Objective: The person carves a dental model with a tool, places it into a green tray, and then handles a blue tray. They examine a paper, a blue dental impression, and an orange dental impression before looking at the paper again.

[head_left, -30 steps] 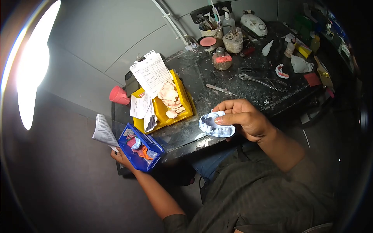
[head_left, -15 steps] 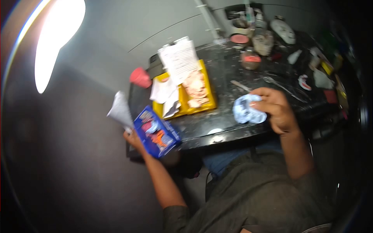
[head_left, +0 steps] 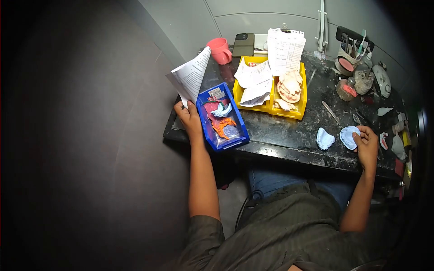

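My left hand (head_left: 190,118) is closed on the lower end of a curled printed paper (head_left: 192,76), right beside the blue bin (head_left: 242,121). Inside that bin lie an orange piece (head_left: 222,128), a light-blue dental piece (head_left: 222,110) and some pink material. My right hand (head_left: 368,143) grips the edge of a light-blue dental cast (head_left: 349,137) between thumb and fingers, at the table's right front. Just left of it, a second light-blue dental cast (head_left: 325,139) lies on the black table (head_left: 280,133).
Behind stands a yellow bin (head_left: 302,97) with papers and beige casts. A pink mug (head_left: 219,50) and a phone (head_left: 243,45) are at the back left. A metal tool (head_left: 331,113), a pot of brushes (head_left: 348,54) and small jars occupy the right side.
The light-blue casts, earlier together in my right hand, are now apart: one lies on the table, the other is in that hand. My left hand keeps the paper beside the blue bin. The view has shifted.
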{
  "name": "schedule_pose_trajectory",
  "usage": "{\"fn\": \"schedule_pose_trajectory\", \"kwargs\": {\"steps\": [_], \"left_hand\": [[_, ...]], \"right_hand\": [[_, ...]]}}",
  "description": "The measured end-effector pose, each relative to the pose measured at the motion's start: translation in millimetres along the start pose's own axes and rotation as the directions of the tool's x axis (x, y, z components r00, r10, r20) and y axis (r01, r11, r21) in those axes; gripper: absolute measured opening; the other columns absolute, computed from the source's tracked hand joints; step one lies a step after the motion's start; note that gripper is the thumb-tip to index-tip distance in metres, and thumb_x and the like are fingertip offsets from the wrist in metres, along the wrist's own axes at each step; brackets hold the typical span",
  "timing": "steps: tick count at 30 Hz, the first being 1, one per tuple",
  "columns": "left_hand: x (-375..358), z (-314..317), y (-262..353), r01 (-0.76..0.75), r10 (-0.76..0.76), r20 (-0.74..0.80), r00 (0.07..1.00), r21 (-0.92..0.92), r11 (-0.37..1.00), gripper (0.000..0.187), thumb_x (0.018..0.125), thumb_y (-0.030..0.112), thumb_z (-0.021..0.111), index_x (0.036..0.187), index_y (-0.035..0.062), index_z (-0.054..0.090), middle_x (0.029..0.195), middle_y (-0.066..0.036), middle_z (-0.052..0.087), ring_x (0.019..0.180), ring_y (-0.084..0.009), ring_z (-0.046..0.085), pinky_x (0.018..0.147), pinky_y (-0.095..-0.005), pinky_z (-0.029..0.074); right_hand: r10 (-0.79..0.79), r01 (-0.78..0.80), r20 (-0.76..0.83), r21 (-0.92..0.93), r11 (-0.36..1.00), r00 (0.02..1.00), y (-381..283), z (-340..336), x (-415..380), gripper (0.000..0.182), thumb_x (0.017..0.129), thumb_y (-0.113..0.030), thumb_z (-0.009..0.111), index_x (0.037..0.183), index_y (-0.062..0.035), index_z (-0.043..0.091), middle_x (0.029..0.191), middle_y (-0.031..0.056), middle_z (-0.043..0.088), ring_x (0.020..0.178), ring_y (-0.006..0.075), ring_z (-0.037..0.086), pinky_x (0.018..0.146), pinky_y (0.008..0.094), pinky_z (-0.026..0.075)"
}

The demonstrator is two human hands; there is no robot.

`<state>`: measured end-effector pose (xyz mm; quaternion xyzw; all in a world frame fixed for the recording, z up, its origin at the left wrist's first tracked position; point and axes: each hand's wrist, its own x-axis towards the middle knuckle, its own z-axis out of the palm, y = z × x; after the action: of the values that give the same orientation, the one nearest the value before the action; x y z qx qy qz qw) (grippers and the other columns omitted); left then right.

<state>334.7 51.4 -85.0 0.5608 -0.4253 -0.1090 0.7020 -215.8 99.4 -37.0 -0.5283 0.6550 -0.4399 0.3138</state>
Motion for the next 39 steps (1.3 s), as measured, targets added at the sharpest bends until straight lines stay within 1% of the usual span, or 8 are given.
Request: {"fn": "schedule_pose_trajectory", "kwargs": {"steps": [11, 17, 21, 23, 27, 32, 35, 39], "left_hand": [[1, 0, 1, -0.008, 0.008, -0.001, 1.000, -0.013, 1.000, 0.022, 0.104, 0.015, 0.049, 0.116, -0.0019, 0.041, 0.093, -0.018, 0.066, 0.079, -0.0174, 0.064, 0.073, -0.0317, 0.050], [0, -1, 2, 0.008, -0.008, -0.002, 1.000, 0.018, 1.000, 0.023, 0.104, 0.015, 0.050, 0.116, -0.0022, 0.041, 0.094, -0.018, 0.066, 0.081, -0.0170, 0.064, 0.075, -0.0317, 0.050], [3, -2, -6, 0.001, -0.001, 0.004, 1.000, -0.012, 1.000, 0.023, 0.105, 0.015, 0.050, 0.116, -0.0025, 0.041, 0.096, -0.019, 0.066, 0.084, -0.0174, 0.064, 0.077, -0.0309, 0.050], [5, -4, -12, -0.012, 0.012, 0.007, 1.000, -0.004, 1.000, 0.023, 0.105, 0.015, 0.050, 0.117, -0.0025, 0.041, 0.096, -0.019, 0.066, 0.085, -0.0175, 0.065, 0.078, -0.0306, 0.050], [7, -7, -14, 0.005, -0.004, 0.025, 1.000, -0.014, 1.000, 0.023, 0.105, 0.015, 0.050, 0.117, -0.0022, 0.041, 0.099, -0.019, 0.066, 0.087, -0.0170, 0.064, 0.079, -0.0300, 0.050], [16, -18, -33, -0.054, 0.052, 0.029, 0.998, 0.073, 0.996, 0.026, 0.103, 0.014, 0.056, 0.120, 0.0010, 0.041, 0.102, -0.016, 0.062, 0.090, -0.0154, 0.062, 0.079, -0.0298, 0.051], [26, -27, -49, 0.009, -0.004, 0.069, 0.998, -0.078, 0.997, 0.025, 0.104, 0.012, 0.055, 0.119, 0.0010, 0.040, 0.104, -0.018, 0.062, 0.090, -0.0166, 0.063, 0.079, -0.0298, 0.053], [17, -19, -31, 0.042, -0.030, 0.076, 0.997, -0.159, 0.986, 0.025, 0.106, 0.015, 0.051, 0.120, -0.0011, 0.040, 0.108, -0.021, 0.062, 0.091, -0.0186, 0.065, 0.082, -0.0318, 0.055]], "right_hand": [[-0.127, 0.105, -0.048, -0.321, 0.941, 0.991, -10, -8, -8, 0.029, 0.085, 0.001, 0.072, 0.113, 0.0041, 0.065, 0.094, 0.0098, 0.070, 0.083, 0.0122, 0.064, 0.074, 0.0270, 0.052], [-0.203, 0.147, -0.076, -0.452, 0.880, 0.976, -50, 2, -32, 0.041, 0.079, -0.006, 0.079, 0.117, -0.0030, 0.066, 0.116, 0.0117, 0.067, 0.106, 0.0249, 0.065, 0.084, 0.0330, 0.050], [-0.251, 0.212, -0.030, -0.440, 0.873, 0.968, -59, 4, -35, 0.043, 0.077, -0.004, 0.079, 0.117, -0.0016, 0.065, 0.117, 0.0131, 0.067, 0.107, 0.0258, 0.064, 0.089, 0.0341, 0.049], [-0.398, 0.394, 0.062, -0.352, 0.849, 0.915, -62, 8, -37, 0.049, 0.071, -0.004, 0.082, 0.117, -0.0013, 0.065, 0.120, 0.0141, 0.065, 0.111, 0.0287, 0.063, 0.095, 0.0368, 0.048], [-0.505, 0.558, 0.236, -0.326, 0.763, 0.830, -74, 17, -44, 0.059, 0.064, -0.008, 0.086, 0.118, -0.0011, 0.063, 0.124, 0.0149, 0.064, 0.117, 0.0340, 0.059, 0.101, 0.0398, 0.047], [-0.564, 0.632, 0.295, -0.250, 0.733, 0.771, -49, 37, -38, 0.051, 0.070, -0.009, 0.083, 0.117, -0.0022, 0.066, 0.120, 0.0130, 0.067, 0.121, 0.0314, 0.058, 0.114, 0.0449, 0.037], [-0.551, 0.635, 0.339, -0.225, 0.740, 0.762, -42, 41, -37, 0.038, 0.079, -0.011, 0.076, 0.115, -0.0021, 0.066, 0.116, 0.0121, 0.067, 0.118, 0.0290, 0.060, 0.118, 0.0476, 0.034], [-0.553, 0.647, 0.362, -0.234, 0.725, 0.750, -35, 42, -34, 0.029, 0.079, -0.010, 0.075, 0.106, -0.0016, 0.068, 0.108, 0.0097, 0.066, 0.111, 0.0287, 0.060, 0.118, 0.0484, 0.033]]}}
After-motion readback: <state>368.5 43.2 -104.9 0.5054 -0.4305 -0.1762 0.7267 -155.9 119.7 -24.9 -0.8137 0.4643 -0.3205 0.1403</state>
